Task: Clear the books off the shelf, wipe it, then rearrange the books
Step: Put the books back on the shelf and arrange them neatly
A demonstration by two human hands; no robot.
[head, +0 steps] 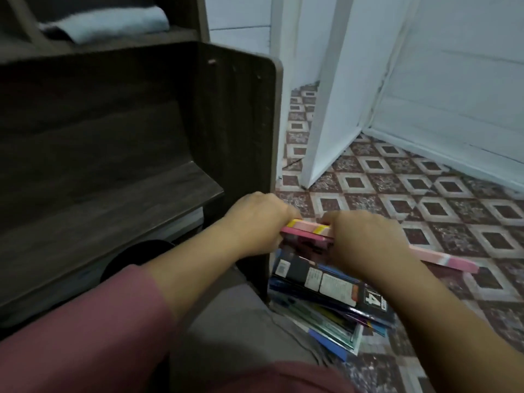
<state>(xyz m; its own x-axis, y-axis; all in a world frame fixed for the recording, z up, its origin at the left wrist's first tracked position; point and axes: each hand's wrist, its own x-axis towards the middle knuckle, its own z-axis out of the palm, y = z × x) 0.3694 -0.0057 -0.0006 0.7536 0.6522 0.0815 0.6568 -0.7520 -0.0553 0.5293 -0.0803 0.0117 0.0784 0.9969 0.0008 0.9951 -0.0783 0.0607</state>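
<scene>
The pink books [307,232] lie atop the book pile [326,290] on the tiled floor [425,199], just right of the dark shelf [113,211] (a blue cloth [107,24] sits higher up). The 2 hands grasp them, the left hand [255,219] at one end and the right hand [365,239] at the other.

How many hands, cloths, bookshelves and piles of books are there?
Hands: 2, left hand and right hand, both gripping pink books
Cloth: 1, light blue
Bookshelf: 1
Pile of books: 1, on the floor, too blurred to count book by book
Total: 5
</scene>
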